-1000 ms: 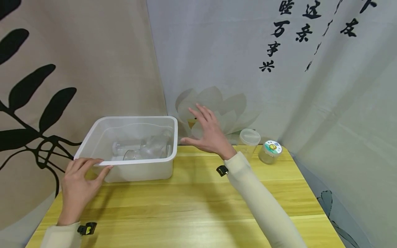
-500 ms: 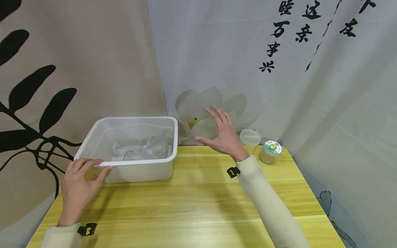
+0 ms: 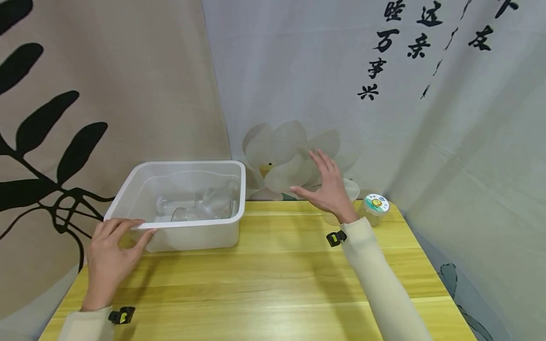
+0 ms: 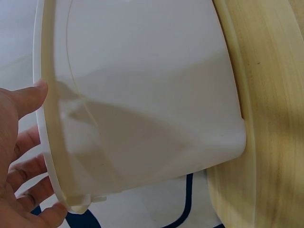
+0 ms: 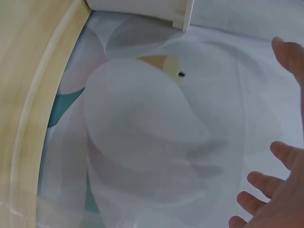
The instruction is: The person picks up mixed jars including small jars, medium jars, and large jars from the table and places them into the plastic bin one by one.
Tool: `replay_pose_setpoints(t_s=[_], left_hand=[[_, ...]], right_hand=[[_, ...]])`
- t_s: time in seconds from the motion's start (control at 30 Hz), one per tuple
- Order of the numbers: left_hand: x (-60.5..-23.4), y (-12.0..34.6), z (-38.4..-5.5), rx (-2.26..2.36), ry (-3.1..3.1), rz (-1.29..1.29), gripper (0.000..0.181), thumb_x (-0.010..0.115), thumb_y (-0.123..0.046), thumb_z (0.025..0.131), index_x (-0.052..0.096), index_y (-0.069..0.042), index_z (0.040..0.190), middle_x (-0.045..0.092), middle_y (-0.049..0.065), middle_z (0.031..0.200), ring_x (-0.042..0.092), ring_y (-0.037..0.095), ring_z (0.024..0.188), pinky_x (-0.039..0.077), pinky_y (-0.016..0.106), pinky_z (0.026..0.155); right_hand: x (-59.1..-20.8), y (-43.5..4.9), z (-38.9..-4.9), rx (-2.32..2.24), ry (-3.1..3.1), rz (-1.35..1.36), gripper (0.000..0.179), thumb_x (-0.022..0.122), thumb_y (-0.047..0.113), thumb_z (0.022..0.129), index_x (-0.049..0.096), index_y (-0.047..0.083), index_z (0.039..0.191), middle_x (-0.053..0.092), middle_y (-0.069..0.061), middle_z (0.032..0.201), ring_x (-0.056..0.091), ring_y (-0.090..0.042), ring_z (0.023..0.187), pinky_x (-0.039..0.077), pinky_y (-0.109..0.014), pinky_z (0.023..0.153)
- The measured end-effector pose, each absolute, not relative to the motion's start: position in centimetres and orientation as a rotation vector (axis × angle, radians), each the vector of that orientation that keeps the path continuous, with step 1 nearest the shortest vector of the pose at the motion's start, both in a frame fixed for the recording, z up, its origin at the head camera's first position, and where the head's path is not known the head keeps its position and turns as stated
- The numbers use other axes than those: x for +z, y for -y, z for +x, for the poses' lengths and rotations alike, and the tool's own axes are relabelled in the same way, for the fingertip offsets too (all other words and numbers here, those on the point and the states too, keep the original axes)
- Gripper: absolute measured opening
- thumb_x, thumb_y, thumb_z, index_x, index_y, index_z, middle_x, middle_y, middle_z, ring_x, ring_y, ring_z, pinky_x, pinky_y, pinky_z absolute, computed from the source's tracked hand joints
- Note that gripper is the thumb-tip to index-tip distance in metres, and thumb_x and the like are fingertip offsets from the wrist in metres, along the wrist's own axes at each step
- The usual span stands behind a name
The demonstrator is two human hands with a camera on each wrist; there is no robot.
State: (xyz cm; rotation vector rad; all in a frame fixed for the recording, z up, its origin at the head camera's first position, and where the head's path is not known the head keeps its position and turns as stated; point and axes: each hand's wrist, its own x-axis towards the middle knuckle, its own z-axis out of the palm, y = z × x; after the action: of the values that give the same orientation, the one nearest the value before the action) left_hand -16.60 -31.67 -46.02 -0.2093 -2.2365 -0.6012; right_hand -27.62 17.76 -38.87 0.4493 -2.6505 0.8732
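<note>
White tub: it stands at the left back of the wooden table (image 3: 256,284), its tub wall (image 3: 192,238) facing the person; clear containers (image 3: 182,214) lie inside.
Left hand: the hand (image 3: 112,251) grips the near left corner of the tub, rim between thumb and fingers.
Right hand: the open hand (image 3: 327,189) holds nothing, fingers spread, thumb pointing toward the tub.
Clear cup: the tall cup (image 3: 353,190) is at the back edge, just beyond the right hand, which hides much of it.
Small jar: the jar (image 3: 375,206) with a picture lid is right of the cup; the cream sleeve (image 3: 384,279) covers its lower left.
Backdrop: printed cloth (image 3: 290,71) hangs close behind the table, with a pale flower behind the right hand.
Since one second ago: the right hand has moved from beside the tub to before the cup, now blocking it; left hand and tub keep their places.
</note>
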Motion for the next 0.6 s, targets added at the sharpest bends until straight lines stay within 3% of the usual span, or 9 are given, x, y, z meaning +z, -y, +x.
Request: replay_pose_setpoints(t_s=[0.23,0.4,0.6], left_hand=[[-46.1,31.7,-16.6,-0.600,2.233,-0.218,0.041,0.094,-0.014,0.067,0.075,0.002,0.099,0.068,0.022,0.099,0.055,0.039,0.093,0.037,0.041,0.080],[-46.1,31.7,-16.6,-0.595,2.222,-0.232,0.041,0.093,-0.014,0.067,0.075,0.002,0.100,0.068,0.021,0.098,0.054,0.038,0.091,0.036,0.039,0.079],[-46.2,31.8,-16.6,-0.590,2.223,-0.233,0.042,0.093,-0.014,0.065,0.075,0.002,0.100,0.068,0.021,0.099,0.054,0.039,0.092,0.037,0.041,0.079]], right_hand=[[-40.0,-19.8,-27.9,0.922,2.673,0.337,0.102,0.078,0.059,0.083,0.021,0.034,0.163,0.013,-0.004,0.174,0.011,-0.036,0.160,0.015,-0.073,0.120],[-40.7,-21.4,-28.1,0.959,2.664,0.288,0.102,0.077,0.057,0.084,0.021,0.028,0.164,0.013,-0.009,0.173,0.008,-0.044,0.159,0.010,-0.075,0.120],[-41.6,-23.3,-28.2,1.032,2.682,0.182,0.108,0.076,0.064,0.083,0.016,0.028,0.165,0.012,-0.006,0.174,0.008,-0.040,0.159,0.017,-0.074,0.119]])
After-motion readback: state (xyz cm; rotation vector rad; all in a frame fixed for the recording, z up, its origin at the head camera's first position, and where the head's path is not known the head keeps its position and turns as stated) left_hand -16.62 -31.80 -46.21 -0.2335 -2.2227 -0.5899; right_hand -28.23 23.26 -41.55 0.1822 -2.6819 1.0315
